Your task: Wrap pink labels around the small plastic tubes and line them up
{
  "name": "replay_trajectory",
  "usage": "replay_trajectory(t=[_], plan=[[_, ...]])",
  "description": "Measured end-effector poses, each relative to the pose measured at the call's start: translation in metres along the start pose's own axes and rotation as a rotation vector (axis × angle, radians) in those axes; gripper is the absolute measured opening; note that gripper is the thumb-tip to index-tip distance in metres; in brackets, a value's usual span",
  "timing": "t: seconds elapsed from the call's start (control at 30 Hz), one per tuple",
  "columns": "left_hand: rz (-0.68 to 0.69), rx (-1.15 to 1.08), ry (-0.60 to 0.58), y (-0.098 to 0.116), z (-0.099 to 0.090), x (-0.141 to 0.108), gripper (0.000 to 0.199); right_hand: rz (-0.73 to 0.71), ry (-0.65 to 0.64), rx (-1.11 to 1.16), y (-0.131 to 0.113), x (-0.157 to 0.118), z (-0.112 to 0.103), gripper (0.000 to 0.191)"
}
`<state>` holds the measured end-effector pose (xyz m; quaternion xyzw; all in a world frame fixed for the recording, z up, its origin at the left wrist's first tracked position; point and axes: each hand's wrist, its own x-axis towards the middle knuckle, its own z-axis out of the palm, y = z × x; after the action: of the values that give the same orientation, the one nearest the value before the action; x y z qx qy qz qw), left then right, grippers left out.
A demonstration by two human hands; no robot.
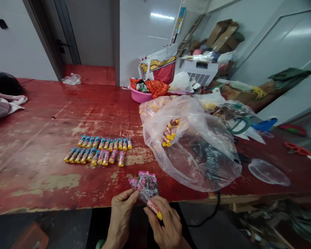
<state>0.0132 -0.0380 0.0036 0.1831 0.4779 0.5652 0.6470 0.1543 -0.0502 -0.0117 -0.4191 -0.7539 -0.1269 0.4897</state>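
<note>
At the front edge of the red table [41,193], my left hand [121,211] pinches a corner of a small clear and pink printed plastic sleeve [147,183]. Between the fingers of my right hand [166,224] is a small tube [154,208] with a red and white wrapper and a yellow cap. The tube's upper end meets the sleeve; whether it is inside I cannot tell. Farther up on the left lie two rows of similar tubes [103,143], with blue or pink tops and yellow ends. A large clear plastic bag [191,138] to the right holds more yellow-capped tubes [168,136].
A pink basin [141,96] with orange plastic stands behind the bag, near a printed shopping bag [160,65]. To the right are a clear round lid [269,172], a green-handled jug [235,117] and orange-handled scissors [298,148]. Another person's sleeve [2,103] rests at far left.
</note>
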Motion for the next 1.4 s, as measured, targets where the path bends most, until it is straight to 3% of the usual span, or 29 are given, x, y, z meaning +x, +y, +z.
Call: replay_trajectory(t=[0.1, 0.33, 0.43, 0.57, 0.63, 0.8, 0.97, 1.13, 1.4], plan=[[-0.017, -0.027, -0.049, -0.004, -0.002, 0.001, 0.028, -0.1, -0.027, -0.067, 0.003, -0.008, 0.003, 0.015], [-0.035, -0.081, -0.037, -0.01, -0.005, 0.003, 0.029, -0.277, -0.037, -0.188, 0.002, -0.013, 0.006, 0.018], [-0.084, -0.159, -0.033, -0.007, -0.005, 0.005, 0.029, -0.153, -0.116, -0.006, -0.001, -0.003, 0.001, 0.024], [-0.126, -0.248, -0.02, 0.004, -0.006, 0.005, 0.028, 0.06, -0.407, 0.418, 0.003, 0.012, -0.013, 0.038], [-0.132, -0.257, -0.048, 0.009, -0.006, 0.004, 0.027, 0.085, -0.451, 0.469, 0.006, 0.017, -0.02, 0.037], [-0.133, -0.198, -0.223, 0.012, -0.004, -0.005, 0.022, 0.099, -0.353, 0.491, 0.004, 0.026, -0.021, 0.029], [-0.12, -0.081, -0.358, 0.011, 0.003, -0.015, 0.026, 0.268, -0.223, 0.519, 0.0, 0.034, -0.007, 0.011], [-0.081, -0.034, -0.319, 0.016, 0.002, -0.014, 0.029, 0.264, -0.237, 0.556, -0.002, 0.045, 0.003, 0.009], [-0.018, -0.01, -0.301, 0.033, -0.006, -0.016, 0.026, 0.219, -0.328, 0.607, -0.004, 0.053, 0.001, 0.014]])
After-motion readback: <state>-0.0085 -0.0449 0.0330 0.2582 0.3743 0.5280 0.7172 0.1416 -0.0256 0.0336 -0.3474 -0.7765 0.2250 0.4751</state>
